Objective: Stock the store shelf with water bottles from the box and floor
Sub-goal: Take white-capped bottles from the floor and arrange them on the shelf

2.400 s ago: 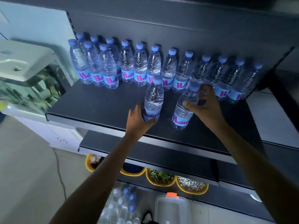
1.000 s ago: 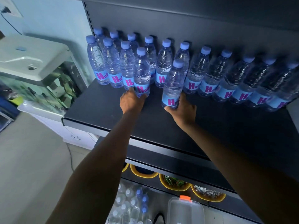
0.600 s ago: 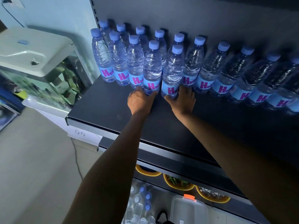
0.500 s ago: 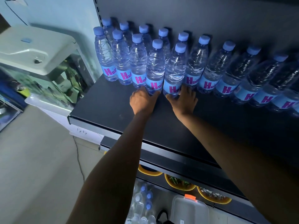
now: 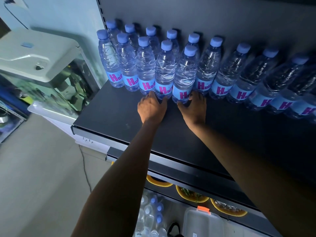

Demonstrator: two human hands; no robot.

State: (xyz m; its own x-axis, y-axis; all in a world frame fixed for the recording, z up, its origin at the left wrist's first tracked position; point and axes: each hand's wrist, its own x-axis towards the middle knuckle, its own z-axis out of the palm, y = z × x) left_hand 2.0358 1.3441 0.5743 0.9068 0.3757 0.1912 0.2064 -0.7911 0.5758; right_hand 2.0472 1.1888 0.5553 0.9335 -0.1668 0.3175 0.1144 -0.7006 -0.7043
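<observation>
Left grip (image 5: 151, 108) clasps the base of one clear, blue-capped bottle (image 5: 165, 71); right grip (image 5: 194, 108) clasps its neighbour (image 5: 185, 74), both blue-labelled, magenta-lettered.

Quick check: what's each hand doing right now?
Left hand: grips the base of the fourth front-row bottle.
Right hand: grips the base of the fifth front-row bottle.

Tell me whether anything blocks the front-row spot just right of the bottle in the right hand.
Nothing visible does. The shelf is bare there, in front of the back row. Only the right hand itself, gripping the base of its bottle, reaches into that side.
</observation>
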